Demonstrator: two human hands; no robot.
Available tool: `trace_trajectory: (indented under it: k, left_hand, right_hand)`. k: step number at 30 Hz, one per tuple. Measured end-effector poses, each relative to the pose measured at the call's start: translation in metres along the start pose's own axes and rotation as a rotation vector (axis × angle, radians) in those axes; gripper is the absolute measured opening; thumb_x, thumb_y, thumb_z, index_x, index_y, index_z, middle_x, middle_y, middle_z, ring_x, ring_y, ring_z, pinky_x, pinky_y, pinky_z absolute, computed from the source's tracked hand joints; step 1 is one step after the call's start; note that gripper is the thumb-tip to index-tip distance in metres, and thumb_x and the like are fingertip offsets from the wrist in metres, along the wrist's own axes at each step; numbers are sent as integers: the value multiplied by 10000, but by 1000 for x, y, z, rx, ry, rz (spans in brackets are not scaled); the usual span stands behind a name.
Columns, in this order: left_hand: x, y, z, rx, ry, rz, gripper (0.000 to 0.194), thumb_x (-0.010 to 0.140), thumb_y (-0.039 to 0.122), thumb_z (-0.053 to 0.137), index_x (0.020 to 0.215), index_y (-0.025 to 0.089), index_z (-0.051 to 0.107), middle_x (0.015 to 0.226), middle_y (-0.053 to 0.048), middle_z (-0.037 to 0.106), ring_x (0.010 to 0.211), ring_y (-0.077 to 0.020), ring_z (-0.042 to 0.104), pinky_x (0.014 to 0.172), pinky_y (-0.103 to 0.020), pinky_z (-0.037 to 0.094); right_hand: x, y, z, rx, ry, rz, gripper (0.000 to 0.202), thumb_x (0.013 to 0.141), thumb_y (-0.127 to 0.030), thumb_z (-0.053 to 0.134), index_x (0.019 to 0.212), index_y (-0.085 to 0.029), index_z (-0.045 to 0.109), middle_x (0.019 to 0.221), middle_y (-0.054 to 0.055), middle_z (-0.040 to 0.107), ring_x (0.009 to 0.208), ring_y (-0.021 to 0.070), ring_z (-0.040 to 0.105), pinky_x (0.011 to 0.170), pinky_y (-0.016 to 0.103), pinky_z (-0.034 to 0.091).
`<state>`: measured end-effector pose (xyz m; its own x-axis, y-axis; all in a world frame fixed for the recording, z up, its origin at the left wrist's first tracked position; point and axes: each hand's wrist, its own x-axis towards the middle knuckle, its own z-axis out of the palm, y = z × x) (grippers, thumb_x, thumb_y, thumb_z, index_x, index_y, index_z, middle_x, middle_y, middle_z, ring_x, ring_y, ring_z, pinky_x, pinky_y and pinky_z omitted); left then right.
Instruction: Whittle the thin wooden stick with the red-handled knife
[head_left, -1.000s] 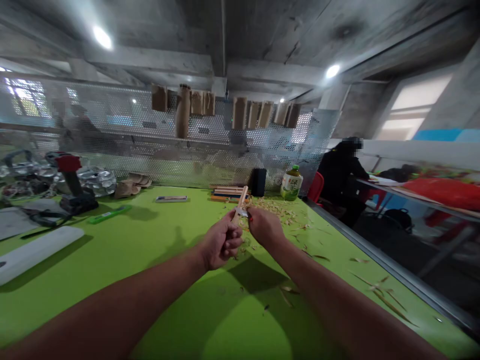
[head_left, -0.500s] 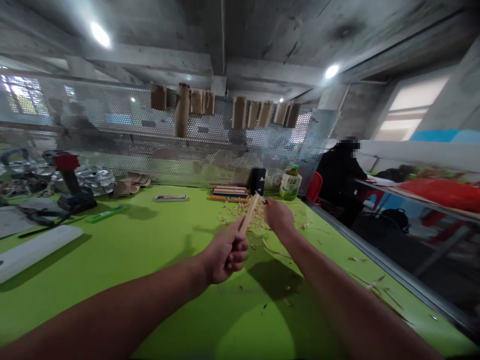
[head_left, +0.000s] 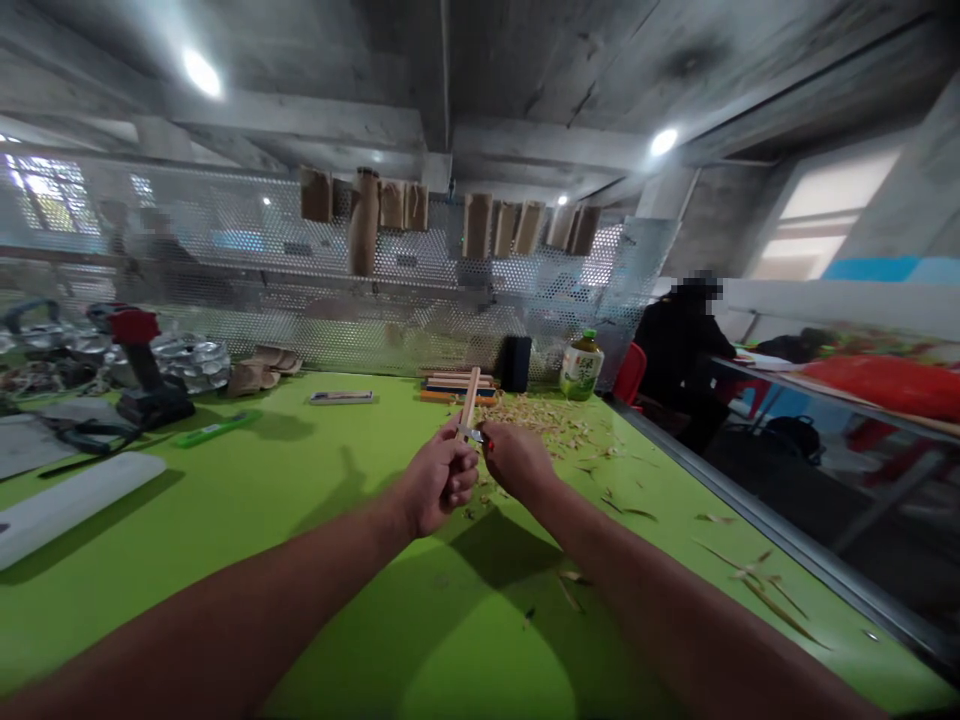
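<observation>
Right in the centre of the frame, here's the left hand [head_left: 442, 485], fingers curled tight around the lower end of a pale wooden strip [head_left: 470, 400]! The strip leans slightly right, its free end pointing up and away, above the counter [head_left: 330, 450]. Just to the right, the right hand [head_left: 519, 460] has its fingers folded closely round a small bladed tool [head_left: 477, 436], handle mostly hidden, bright metal meeting the strip right by the left hand's grip. And look at those shavings [head_left: 562, 425], strewn right of centre, a few long curls down at lower right! Behind the strip lie more strips [head_left: 450, 383], with a black box [head_left: 517, 363] and a green-capped bottle [head_left: 581, 370] along to the right. Over at left, a red-and-black drill [head_left: 139, 345] stands on its base; below it, a green-handled tool [head_left: 217, 428] lies flat.
</observation>
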<state>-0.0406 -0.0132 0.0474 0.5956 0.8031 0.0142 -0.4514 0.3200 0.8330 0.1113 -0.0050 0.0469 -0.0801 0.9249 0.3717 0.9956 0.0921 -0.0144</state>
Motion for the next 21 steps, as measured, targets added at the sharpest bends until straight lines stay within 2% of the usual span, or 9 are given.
trace_trajectory:
  k: [4,8,10,13,15,16,18,21]
  left_hand:
    - [0,2,8,-13,56,-36,345,726,129,513,1046,237,440,588,103,371,339,-26,260,321,-134,135]
    - [-9,-1,14,-9,35,-68,464,774,141,491,1217,260,421,585,99,342,354,-28,257,336,-139,127]
    - [-19,-7,19,28,6,-109,567,807,174,488,1348,276,352,591,90,372,368,-33,283,343,-147,146]
    - [-34,-16,27,98,-115,-201,670,834,224,493,1455,295,251,601,79,420,373,-36,293,349,-160,173]
    - [-35,-19,30,99,-168,-196,691,842,237,487,1476,313,223,598,81,419,377,-37,304,360,-161,212]
    - [-33,-19,29,89,-155,-170,689,846,239,478,1479,317,217,593,82,412,385,-42,323,372,-162,247]
    - [-24,-16,22,73,-66,-112,667,852,246,461,1474,301,226,571,85,384,401,-58,364,399,-171,311]
    - [-9,-9,8,52,18,-78,591,854,279,469,1422,268,305,544,94,344,380,-63,345,382,-169,291]
  right_hand:
    - [1,-2,-3,-41,-3,24,255,914,-250,402,903,-211,654,861,70,702,768,170,614,636,245,335]
    - [8,9,-3,-26,58,64,289,920,-260,387,956,-203,667,895,95,700,817,186,621,693,253,362]
    - [14,28,-2,0,77,181,318,917,-244,376,1022,-203,673,922,107,702,832,198,631,706,264,376]
    - [21,67,-3,36,56,447,350,909,-242,377,1087,-193,675,973,134,702,847,223,646,683,280,390]
    - [22,88,-5,56,49,534,365,912,-273,373,1087,-183,681,991,148,699,854,242,648,664,288,389]
    - [22,94,-6,66,63,553,371,910,-278,373,1099,-184,679,992,149,698,856,246,646,659,289,386]
    - [20,91,-8,87,103,539,380,898,-270,382,1144,-199,663,980,135,700,850,240,641,661,287,383]
    - [14,60,-8,91,127,381,362,886,-264,412,1148,-229,660,957,99,707,832,216,629,674,271,372]
